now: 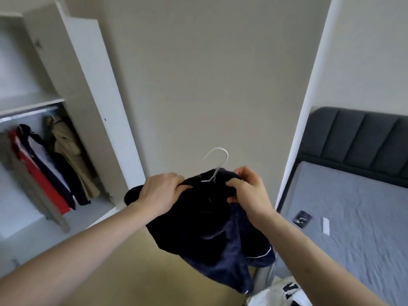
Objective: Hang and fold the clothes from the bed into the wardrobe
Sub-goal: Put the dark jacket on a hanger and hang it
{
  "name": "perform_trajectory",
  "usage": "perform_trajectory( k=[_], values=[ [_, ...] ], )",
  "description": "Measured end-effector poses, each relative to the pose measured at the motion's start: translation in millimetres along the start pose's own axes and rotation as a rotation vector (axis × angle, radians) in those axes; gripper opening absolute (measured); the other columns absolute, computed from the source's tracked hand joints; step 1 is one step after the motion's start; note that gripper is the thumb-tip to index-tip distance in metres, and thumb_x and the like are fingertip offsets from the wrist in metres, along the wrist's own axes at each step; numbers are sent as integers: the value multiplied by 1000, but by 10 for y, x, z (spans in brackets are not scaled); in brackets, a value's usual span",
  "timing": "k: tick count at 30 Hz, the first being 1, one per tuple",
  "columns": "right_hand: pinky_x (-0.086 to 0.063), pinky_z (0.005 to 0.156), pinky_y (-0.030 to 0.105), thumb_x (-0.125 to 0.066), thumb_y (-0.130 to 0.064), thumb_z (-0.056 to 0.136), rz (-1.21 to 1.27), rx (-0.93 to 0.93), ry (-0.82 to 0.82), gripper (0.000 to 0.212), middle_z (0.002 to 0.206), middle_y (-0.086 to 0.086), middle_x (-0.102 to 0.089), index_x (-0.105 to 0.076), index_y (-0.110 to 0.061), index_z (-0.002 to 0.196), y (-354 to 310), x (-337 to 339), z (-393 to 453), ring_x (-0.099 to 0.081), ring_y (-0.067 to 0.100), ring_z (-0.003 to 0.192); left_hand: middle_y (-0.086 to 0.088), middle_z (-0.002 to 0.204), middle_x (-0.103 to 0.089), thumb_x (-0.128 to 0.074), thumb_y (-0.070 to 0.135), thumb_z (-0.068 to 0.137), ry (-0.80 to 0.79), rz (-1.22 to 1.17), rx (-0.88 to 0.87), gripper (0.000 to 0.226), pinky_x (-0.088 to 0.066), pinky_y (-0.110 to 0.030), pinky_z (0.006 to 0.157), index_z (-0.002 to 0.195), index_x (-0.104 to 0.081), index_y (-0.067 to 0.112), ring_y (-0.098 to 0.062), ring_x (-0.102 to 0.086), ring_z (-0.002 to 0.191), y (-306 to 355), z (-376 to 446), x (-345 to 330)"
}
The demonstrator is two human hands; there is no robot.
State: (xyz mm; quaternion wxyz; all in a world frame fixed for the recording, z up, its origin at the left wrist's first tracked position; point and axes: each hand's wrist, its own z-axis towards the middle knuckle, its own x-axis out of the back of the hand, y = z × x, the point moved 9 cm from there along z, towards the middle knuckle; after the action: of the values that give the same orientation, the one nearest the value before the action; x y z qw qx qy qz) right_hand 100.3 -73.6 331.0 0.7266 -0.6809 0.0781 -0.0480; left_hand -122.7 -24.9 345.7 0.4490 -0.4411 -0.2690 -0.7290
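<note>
Beige wall fills the middle of your view, with the open white wardrobe [66,85] to your left and the grey-sheeted bed with its dark padded headboard [357,208] to your right. Your left hand [162,191] has its fingers curled into one shoulder of the dark navy, white-piped garment [212,226], and your right hand [248,188] pinches the fabric at the other side of the neck, so both are clamped on the cloth. Between them the thin white wire hanger [217,164] pokes its hook up through the collar; the garment hangs in front of you, clear of bed and rail. Judging by this, you are seating it on the hanger, and hooking it onto the rail is left. Several hung clothes [50,164], red, navy and tan, already crowd the wardrobe's metal rail [26,114], so some of the work looks done. A white garment with dark lettering [280,294] waits at the bottom edge. On the bed lie a dark phone-like object [302,218] and a small white strip [326,225]. The wardrobe door stands open; the packed rail may leave little room.
</note>
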Motion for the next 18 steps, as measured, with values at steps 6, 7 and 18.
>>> perform_trajectory(
  k=[6, 7, 18],
  values=[
    [-63, 63, 34, -70, -8, 85, -223, 110, -364, 26, 95, 7, -62, -56, -30, 81, 147, -983, -350, -69, 14, 72, 7, 60, -54, -43, 69, 95, 89, -124, 216, 58, -32, -31, 52, 68, -53, 19, -11, -52, 59, -645, -304, 201],
    [-63, 64, 34, -73, -11, 85, -276, 151, -381, 26, 98, 5, -61, -57, -31, 81, 112, -1090, -357, -69, 14, 72, 7, 60, -54, -41, 72, 94, 95, -125, 223, 59, -35, -32, 53, 68, -53, 20, -11, -52, 59, -688, -328, 239],
    [-43, 83, 14, -75, -39, 88, -733, 663, -263, 29, 116, -30, -60, -59, -48, 111, -524, -1664, 290, -55, -4, 108, 17, 67, -54, -53, 66, 93, 170, -242, 254, 41, -29, -24, 51, 60, -45, 43, -8, -47, 55, -2100, -775, 905]
  ],
)
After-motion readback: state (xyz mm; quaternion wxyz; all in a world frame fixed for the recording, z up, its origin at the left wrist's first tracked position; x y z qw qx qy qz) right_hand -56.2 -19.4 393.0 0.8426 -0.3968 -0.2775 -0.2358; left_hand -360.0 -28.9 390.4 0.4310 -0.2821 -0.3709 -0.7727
